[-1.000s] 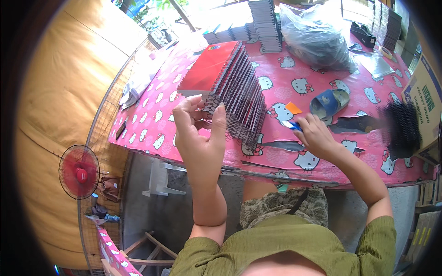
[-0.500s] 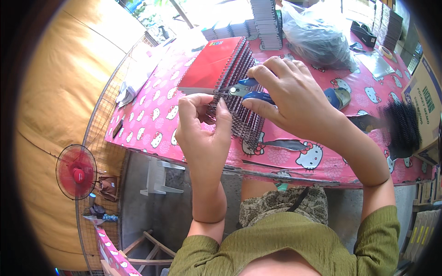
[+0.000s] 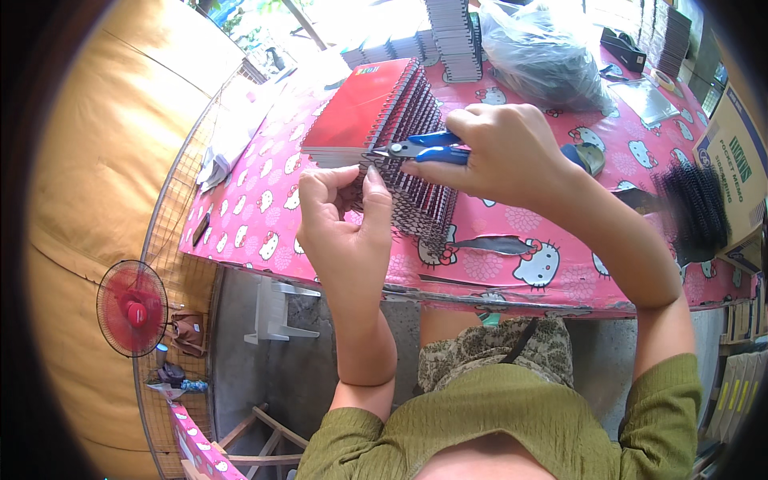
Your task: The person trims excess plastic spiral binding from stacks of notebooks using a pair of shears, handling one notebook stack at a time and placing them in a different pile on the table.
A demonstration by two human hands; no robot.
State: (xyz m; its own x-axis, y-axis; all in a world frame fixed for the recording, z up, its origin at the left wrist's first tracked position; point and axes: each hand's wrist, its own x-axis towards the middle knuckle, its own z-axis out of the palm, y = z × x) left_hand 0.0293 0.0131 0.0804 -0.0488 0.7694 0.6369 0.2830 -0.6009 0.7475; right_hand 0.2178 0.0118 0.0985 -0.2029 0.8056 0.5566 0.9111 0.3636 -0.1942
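A stack of spiral-bound notebooks with a red cover (image 3: 358, 104) on top sits at the table's near edge, its dark coils facing right. My right hand (image 3: 508, 152) grips blue-handled wire cutters (image 3: 436, 154). Their jaws point left and meet the near end of the top coils. Just below the jaws, my left hand (image 3: 348, 220) is curled at the near corner of the stack, thumb and forefinger close together. Whatever those fingers hold is hidden from view.
A pink patterned cloth (image 3: 524, 220), torn in places, covers the table. A plastic bag (image 3: 544, 60) and more notebook stacks (image 3: 454, 40) stand behind. At right are black coils (image 3: 692, 212) and a cardboard box (image 3: 736, 164). A red fan (image 3: 134, 310) stands at left.
The cutters' handles have come closer together, and their jaws have shifted slightly left. My left hand stays by the stack's corner. The whole view has shifted a little.
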